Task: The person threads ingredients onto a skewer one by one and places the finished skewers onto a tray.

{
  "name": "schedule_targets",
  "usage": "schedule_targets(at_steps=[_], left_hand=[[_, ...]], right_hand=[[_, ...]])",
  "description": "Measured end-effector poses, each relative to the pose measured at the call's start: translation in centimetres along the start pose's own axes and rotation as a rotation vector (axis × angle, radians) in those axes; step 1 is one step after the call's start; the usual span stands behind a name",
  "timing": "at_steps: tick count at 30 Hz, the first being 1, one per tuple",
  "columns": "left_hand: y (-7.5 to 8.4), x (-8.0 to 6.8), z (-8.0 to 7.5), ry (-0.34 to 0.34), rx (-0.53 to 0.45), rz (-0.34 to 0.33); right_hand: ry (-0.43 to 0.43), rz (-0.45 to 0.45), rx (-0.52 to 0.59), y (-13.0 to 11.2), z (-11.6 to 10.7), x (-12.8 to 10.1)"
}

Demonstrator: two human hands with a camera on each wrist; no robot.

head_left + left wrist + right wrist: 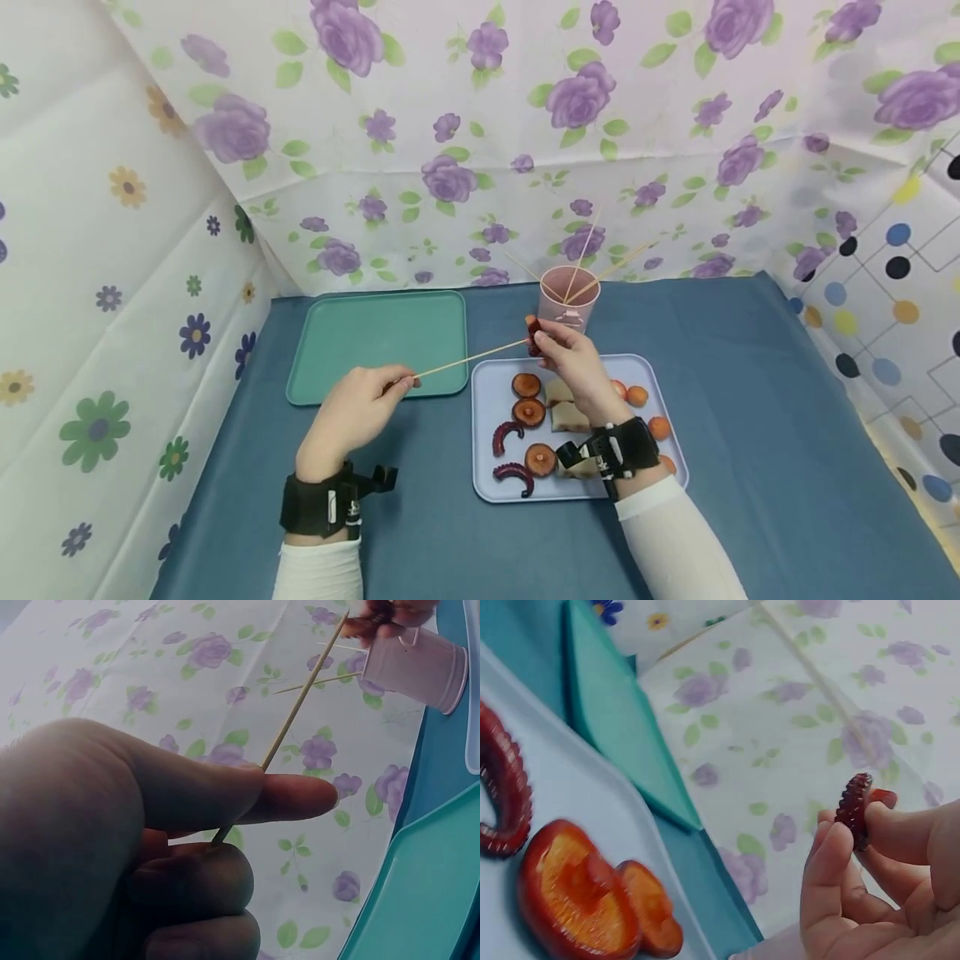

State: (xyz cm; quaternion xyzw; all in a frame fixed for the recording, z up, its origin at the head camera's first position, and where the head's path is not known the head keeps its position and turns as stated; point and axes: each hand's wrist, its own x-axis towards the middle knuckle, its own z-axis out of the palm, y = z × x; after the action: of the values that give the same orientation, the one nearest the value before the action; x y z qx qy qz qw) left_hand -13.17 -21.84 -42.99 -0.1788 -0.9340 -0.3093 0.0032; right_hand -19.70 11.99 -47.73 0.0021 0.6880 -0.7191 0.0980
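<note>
Purple-rose patterned back wall (525, 125), daisy-print left wall (97, 250), dotted right wall (892, 275), blue tabletop (750, 417)

The left hand (358, 410) sits at seven o'clock, thumb and forefinger pinched together, remaining fingers curled. The right hand (573, 360) is raised toward one o'clock, fingertips (838, 847) pinched, wrist bent.

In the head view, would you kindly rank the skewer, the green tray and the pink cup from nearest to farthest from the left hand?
1. Skewer: pinched in the left hand.
2. Green tray: just beyond the fingers.
3. Pink cup: farther right, behind the lilac tray.
</note>
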Motion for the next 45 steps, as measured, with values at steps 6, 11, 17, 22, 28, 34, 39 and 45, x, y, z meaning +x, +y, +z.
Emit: schedule_targets(at_steps=[6,11,17,22,28,34,39,45], left_hand=[[0.3,0.2,0.4,0.003,0.013,0.011],[0.4,0.3,0.6,0.001,0.012,0.01],[0.3,0.2,0.7,0.003,0.015,0.009],[0.3,0.2,0.8,0.006,0.014,0.008],[0.4,0.2,0.6,0.004,0.013,-0.001],[0.4,0.3,0.7,0.001,0.024,0.003],[0.7,0.6,1.2,-0.001,0.024,0.034],[1.4,1.3,2.6,0.026,0.031,0.087]], right_hand=[[0.002,0.022,0.073,-0.5,-0.2,-0.5],[-0.01,0.02,0.078,-0.4,0.0,-0.7],[-0.014,0.026,0.094,-0.3,0.2,-0.8],[-0.022,0.012,0.095,-0.2,0.1,-0.8],[-0.035,-0.001,0.101,-0.1,0.1,-0.7],[-0.032,0.008,0.102,-0.2,0.1,-0.7],[-0.015,-0.01,0.088,-0.1,-0.1,-1.0],[-0.041,-0.048,0.056,-0.3,0.1,-1.8]])
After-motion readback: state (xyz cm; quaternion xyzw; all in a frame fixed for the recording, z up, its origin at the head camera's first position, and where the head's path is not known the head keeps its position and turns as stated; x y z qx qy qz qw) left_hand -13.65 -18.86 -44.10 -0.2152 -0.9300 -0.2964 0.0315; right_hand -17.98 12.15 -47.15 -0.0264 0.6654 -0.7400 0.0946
